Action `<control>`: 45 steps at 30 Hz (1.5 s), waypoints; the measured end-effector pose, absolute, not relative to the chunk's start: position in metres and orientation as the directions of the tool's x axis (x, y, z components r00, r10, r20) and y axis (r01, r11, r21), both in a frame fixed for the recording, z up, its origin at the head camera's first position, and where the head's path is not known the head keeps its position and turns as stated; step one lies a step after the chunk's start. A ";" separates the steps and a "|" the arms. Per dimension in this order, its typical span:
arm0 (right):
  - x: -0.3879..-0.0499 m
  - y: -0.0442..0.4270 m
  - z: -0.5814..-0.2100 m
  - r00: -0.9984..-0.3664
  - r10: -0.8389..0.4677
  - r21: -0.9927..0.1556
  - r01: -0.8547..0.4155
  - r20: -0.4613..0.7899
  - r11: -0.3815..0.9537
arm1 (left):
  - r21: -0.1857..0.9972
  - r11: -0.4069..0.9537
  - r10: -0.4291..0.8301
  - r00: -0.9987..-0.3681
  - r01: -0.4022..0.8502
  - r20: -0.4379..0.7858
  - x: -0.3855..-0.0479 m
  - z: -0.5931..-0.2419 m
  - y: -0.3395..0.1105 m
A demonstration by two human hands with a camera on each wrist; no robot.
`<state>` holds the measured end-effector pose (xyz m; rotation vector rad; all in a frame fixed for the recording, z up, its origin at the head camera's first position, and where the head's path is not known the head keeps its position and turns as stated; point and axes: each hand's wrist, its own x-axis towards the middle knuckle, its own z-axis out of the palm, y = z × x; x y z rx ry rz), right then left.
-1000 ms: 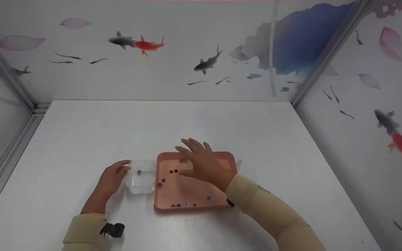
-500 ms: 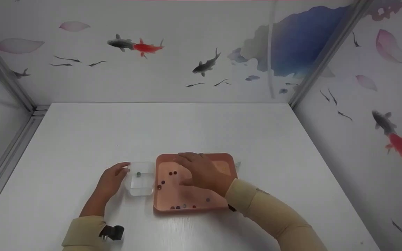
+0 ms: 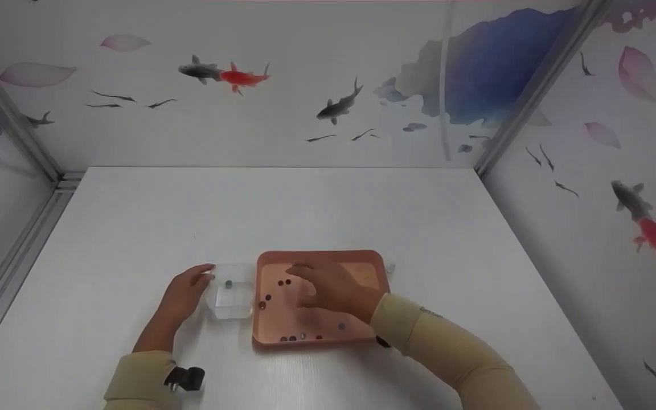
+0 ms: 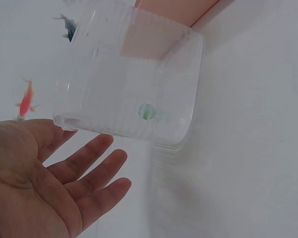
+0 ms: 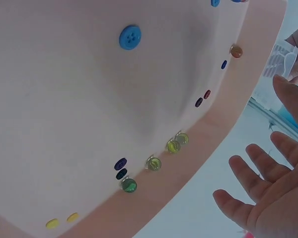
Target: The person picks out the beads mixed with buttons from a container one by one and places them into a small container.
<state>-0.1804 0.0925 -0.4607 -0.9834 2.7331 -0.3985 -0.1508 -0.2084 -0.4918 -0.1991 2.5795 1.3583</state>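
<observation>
A clear plastic box (image 3: 233, 307) with one green marble (image 4: 147, 111) inside stands left of a pink tray (image 3: 305, 340). My left hand (image 3: 185, 291) touches the box's left side near its rim, with its fingers loosely bent. Over the tray's far half is my right hand (image 3: 336, 287), its fingers and thumb apart and nothing visible between them. Several marbles, among them a dark green marble (image 5: 129, 185), and several buttons, such as a large blue button (image 5: 130, 37), lie in the tray. In the head view the hand hides part of the tray.
A small clear thing (image 3: 390, 269) sits just past the tray's right edge. Low on the tray, several small pieces lie along the near wall. White walls with painted fish (image 3: 242, 77) enclose the table (image 3: 191, 199) at the back and sides.
My right hand has drawn back from the tray's far edge and lowered into the tray, its fingers less spread. My left hand and the box stay where they were.
</observation>
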 end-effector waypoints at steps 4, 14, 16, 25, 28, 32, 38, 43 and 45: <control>-0.180 0.092 -0.460 -0.758 -0.639 -0.339 -0.572 -0.128 0.747 | 0.796 0.564 -0.018 -0.967 -0.221 -0.255 -0.151 -0.491 -0.208; -0.183 0.091 -0.463 -0.696 -0.686 -0.462 -0.547 -0.213 0.698 | 0.808 0.549 -0.008 -0.969 -0.212 -0.249 -0.151 -0.491 -0.208; -0.184 0.091 -0.463 -0.692 -0.683 -0.498 -0.518 -0.234 0.695 | 0.809 0.549 -0.009 -0.969 -0.210 -0.246 -0.151 -0.491 -0.208; -0.182 0.090 -0.469 -0.677 -0.657 -0.574 -0.408 -0.331 0.710 | 0.807 0.540 -0.015 -0.962 -0.238 -0.273 -0.151 -0.490 -0.207; -0.182 0.088 -0.471 -0.661 -0.656 -0.588 -0.383 -0.365 0.713 | 0.810 0.536 -0.016 -0.962 -0.237 -0.271 -0.151 -0.490 -0.207; -0.182 0.087 -0.472 -0.632 -0.674 -0.616 -0.368 -0.384 0.696 | 0.812 0.536 -0.016 -0.964 -0.233 -0.267 -0.151 -0.489 -0.208; -0.181 0.087 -0.471 -0.597 -0.685 -0.621 -0.363 -0.418 0.695 | 0.815 0.530 -0.014 -0.964 -0.233 -0.266 -0.152 -0.490 -0.208; -0.179 0.085 -0.469 -0.581 -0.686 -0.591 -0.389 -0.438 0.707 | 0.805 0.549 -0.010 -0.965 -0.225 -0.263 -0.151 -0.489 -0.207; -0.179 0.084 -0.468 -0.577 -0.685 -0.582 -0.395 -0.445 0.711 | 0.801 0.556 -0.007 -0.965 -0.220 -0.260 -0.150 -0.488 -0.207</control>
